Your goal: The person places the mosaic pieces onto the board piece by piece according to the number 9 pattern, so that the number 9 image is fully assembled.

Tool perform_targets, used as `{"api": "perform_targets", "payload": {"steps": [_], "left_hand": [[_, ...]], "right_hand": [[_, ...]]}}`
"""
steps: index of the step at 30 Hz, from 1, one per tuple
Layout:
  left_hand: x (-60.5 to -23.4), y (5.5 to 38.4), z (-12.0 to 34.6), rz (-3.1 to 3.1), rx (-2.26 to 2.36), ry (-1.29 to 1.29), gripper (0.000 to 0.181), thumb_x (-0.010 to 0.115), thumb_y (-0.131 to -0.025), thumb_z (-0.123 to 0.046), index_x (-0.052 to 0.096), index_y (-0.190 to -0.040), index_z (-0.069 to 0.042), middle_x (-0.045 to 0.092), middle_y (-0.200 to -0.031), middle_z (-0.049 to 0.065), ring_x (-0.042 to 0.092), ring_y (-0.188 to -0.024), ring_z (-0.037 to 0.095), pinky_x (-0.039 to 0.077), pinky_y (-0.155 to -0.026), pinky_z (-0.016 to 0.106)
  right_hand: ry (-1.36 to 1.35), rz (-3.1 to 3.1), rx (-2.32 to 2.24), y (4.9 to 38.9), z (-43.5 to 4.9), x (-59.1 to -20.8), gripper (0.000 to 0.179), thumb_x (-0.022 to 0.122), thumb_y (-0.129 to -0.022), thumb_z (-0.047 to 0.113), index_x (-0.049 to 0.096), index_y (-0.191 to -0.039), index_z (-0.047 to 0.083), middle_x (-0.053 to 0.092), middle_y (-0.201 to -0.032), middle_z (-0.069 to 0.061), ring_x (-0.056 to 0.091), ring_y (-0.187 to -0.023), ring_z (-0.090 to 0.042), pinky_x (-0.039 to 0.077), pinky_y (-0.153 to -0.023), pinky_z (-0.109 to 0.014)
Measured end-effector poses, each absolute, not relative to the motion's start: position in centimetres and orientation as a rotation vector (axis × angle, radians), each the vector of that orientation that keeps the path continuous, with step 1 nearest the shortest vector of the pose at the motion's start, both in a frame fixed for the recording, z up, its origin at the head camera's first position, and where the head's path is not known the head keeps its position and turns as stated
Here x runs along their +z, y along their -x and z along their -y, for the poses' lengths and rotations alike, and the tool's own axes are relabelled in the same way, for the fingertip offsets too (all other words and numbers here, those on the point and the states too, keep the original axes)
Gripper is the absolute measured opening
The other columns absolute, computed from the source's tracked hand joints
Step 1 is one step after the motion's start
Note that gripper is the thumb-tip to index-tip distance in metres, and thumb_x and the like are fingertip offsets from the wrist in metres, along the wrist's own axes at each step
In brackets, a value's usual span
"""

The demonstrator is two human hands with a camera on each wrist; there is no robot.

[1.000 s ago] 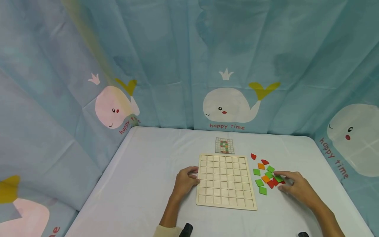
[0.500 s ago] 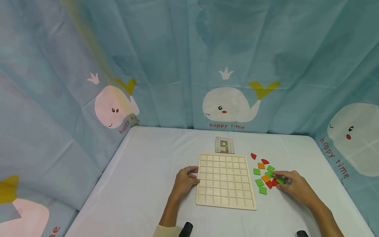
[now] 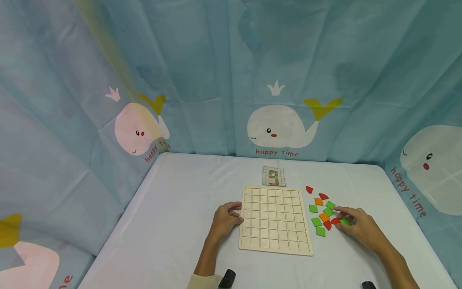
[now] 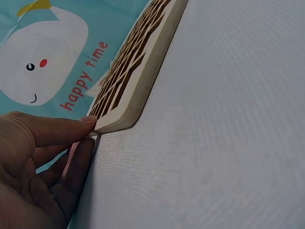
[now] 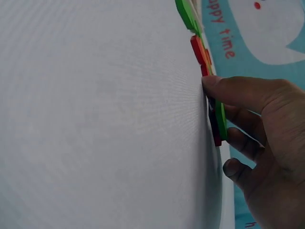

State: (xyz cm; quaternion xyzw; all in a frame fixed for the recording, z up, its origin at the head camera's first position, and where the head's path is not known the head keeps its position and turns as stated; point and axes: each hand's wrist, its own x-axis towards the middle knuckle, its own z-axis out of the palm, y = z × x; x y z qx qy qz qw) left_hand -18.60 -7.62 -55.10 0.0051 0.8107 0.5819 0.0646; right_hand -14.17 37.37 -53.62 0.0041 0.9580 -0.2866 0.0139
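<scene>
resting left hand (image 3: 223, 220): thumb and finger parted, against the board's left edge
board (image 3: 273, 220): flat between the hands
green tile (image 3: 345, 221): slid rightward, so the pieces (image 3: 324, 217) seem easier to tell apart
right hand (image 3: 361, 228): thumb and finger wide around that tile

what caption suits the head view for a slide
Left grip at the edge of the board, right grip at loose tiles, card beyond.

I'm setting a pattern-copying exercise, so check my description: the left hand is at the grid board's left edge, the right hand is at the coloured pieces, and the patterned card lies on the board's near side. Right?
Not quite: the head view shows the patterned card beyond the board's far edge, not on its near side. The rest stands.
</scene>
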Motion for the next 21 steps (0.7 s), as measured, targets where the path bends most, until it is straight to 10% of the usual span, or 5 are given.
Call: {"api": "perform_targets", "payload": {"steps": [21], "left_hand": [[-55.0, 18.6, 7.6, -2.449, 1.749, -0.017, 0.054, 0.082, -0.079, 0.005, 0.071, -0.131, -0.002, 0.074, -0.122, 0.012, 0.07, -0.096, 0.02, 0.06, -0.076, 0.027]], "right_hand": [[-0.02, -3.107, -0.922, 13.2, -36.9, -53.2, 0.055, 0.085, -0.09, 0.024, 0.067, -0.138, 0.005, 0.073, -0.103, -0.004, 0.051, -0.095, -0.023, 0.047, -0.07, -0.029]]}}
